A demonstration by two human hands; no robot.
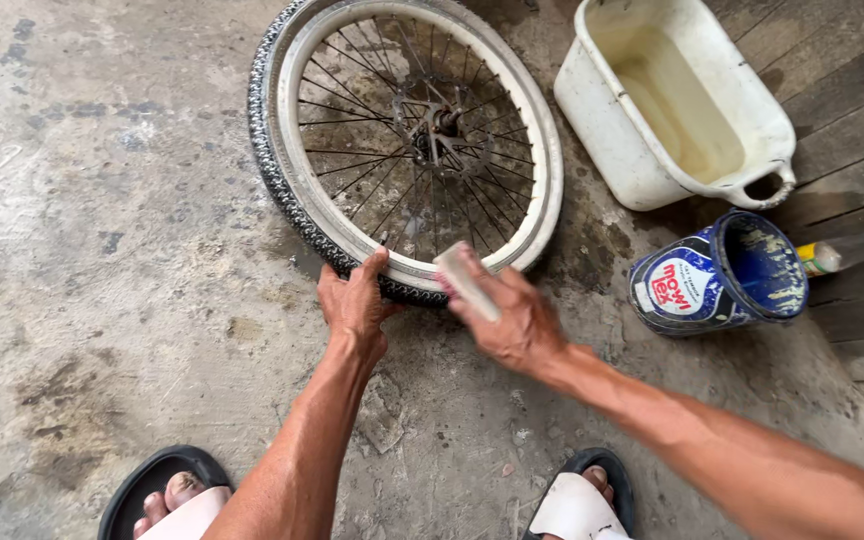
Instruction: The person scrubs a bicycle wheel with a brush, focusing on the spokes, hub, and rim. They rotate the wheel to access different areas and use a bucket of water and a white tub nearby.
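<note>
White-walled wheel (404, 140) lies flat on the concrete floor (112, 250). Left hand (354, 300) clenches the wheel's near edge, fingers over the tyre. Right hand (514, 318), just beside it, grasps a pale block (466, 282) against the rim. Right of the wheel stand a tub (652, 170) and blue can (717, 275).

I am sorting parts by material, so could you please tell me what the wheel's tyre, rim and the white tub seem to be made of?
Tyre: black rubber, judging by the knobbly tread. Rim: probably white-painted metal, with thin wire spokes. White tub: likely moulded plastic, matte, stained.
</note>
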